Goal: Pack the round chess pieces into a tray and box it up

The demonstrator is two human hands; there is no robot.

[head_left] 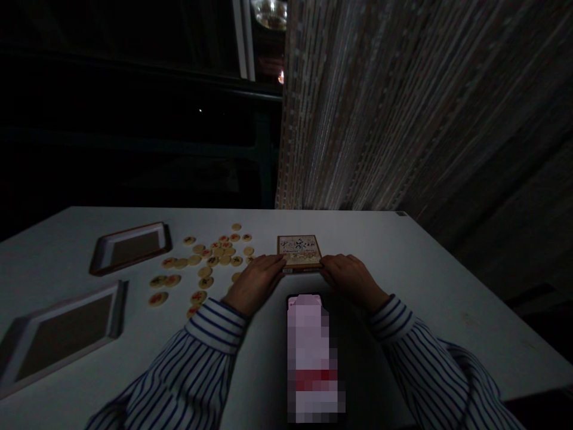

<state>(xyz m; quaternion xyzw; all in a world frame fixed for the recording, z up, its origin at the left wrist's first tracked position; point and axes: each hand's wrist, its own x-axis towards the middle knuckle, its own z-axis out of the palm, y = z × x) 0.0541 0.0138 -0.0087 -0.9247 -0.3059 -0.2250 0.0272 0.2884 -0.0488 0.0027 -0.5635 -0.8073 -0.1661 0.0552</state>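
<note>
A small flat Chinese chess box [299, 246] with a printed lid lies on the white table. My left hand [256, 282] grips its near left corner, fingers together. At the near right corner, my right hand [353, 279] holds the box in the same way. Loose round xiangqi pieces [218, 252], pale with red or black characters, are scattered left of the box; some lie partly behind my left hand and sleeve. Between my forearms a phone [308, 346] with a lit, pixelated screen lies close to me.
Two shallow open trays, a smaller one [166, 234] and a larger one [117, 310], sit on the left side of the white table [430, 298]. A string curtain [340, 107] hangs beyond the table's far edge. The room is dim.
</note>
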